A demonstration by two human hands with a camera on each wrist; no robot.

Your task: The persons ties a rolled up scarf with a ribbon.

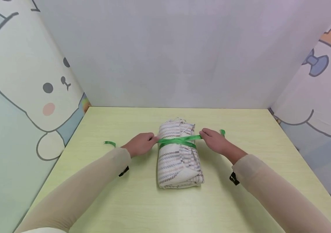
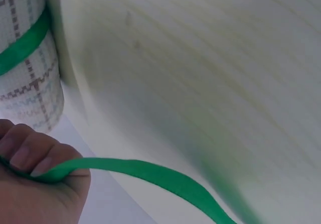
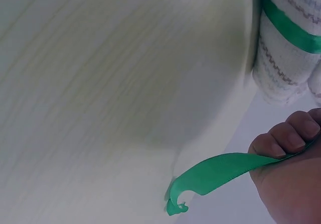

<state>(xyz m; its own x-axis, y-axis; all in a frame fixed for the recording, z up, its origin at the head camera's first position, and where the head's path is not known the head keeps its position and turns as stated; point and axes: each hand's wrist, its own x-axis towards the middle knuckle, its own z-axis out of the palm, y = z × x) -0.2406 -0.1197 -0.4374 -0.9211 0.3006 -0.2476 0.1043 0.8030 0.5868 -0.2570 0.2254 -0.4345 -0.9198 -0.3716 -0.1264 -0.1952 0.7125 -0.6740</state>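
Towel roll [image 1: 178,158] is the landmark here, lying mid-worktop [image 1: 142,204] in the head view with a green ribbon [image 1: 180,140] crossed over its top. Left hand [image 1: 140,144] sits just left of the roll, right hand [image 1: 215,140] just right of it, each pulling one ribbon end outward. Loose tips lie on the worktop beyond each hand.

Left wrist view: fingers [image 2: 30,153] are curled tight around the ribbon [image 2: 150,173], which trails off away from the roll [image 2: 30,78]. Another band of ribbon wraps the roll itself.

Right wrist view: same deal, fingers [image 3: 288,136] pinching the ribbon [image 3: 220,176] just below the roll [image 3: 286,58], and the curled ribbon tip hangs free over the worktop [image 3: 100,83].
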